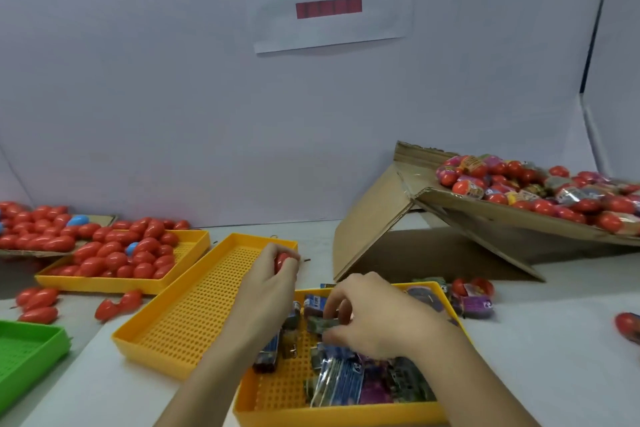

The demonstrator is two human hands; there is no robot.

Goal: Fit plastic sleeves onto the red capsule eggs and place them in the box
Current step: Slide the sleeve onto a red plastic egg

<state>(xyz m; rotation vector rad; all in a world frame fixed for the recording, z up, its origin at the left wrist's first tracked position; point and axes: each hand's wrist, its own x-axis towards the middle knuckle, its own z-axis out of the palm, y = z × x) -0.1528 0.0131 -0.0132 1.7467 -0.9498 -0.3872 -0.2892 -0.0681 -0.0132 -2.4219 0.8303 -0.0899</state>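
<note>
In the near tray (429,411) my right hand (377,317) pinches one sleeve (320,325) off the loose heap; the flat sleeves overlap, so I may lift two. My left hand (270,282) curls round an egg (282,262) over the empty middle tray (166,343); a slack hold could drop it. The box (519,215) sits tilted at the table's far right corner, heaped full, so eggs might roll off.

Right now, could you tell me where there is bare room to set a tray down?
Free: the white table right of the sleeve tray, and the strip between the green tray and the empty yellow tray. Crowded: far left, with loose red eggs.
</note>
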